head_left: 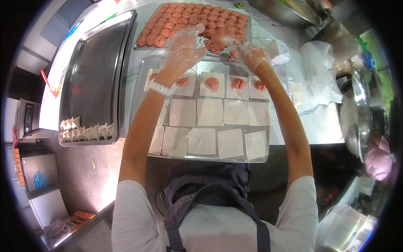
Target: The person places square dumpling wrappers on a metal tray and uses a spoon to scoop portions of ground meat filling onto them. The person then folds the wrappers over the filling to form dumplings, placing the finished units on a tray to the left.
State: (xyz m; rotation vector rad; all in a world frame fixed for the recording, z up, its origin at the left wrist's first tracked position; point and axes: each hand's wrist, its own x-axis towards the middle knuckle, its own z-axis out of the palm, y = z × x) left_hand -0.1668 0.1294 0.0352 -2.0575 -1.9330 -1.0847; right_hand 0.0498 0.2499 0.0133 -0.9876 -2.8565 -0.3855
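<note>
My left hand (183, 49), in a clear plastic glove, hovers over the near edge of a tray (140, 47) packed with portioned pink minced meat (189, 19). Its fingers are spread and hold nothing. My gloved right hand (253, 55) is closed on a spoon-like tool (227, 40), whose far end is blurred by motion above the meat. Below both hands lies a shallow tray (136, 90) with rows of square dough wrappers (210, 112). Along the back row, wrappers carry a lump of meat (211, 84) each; my left wrist partly covers the leftmost one.
At the left, a long dark tray (94, 71) holds folded dumplings (90, 132) along its near end. Clear plastic bags (321, 71) lie to the right, beside a large metal bowl (356, 113). Another metal basin (294, 12) stands at the back right.
</note>
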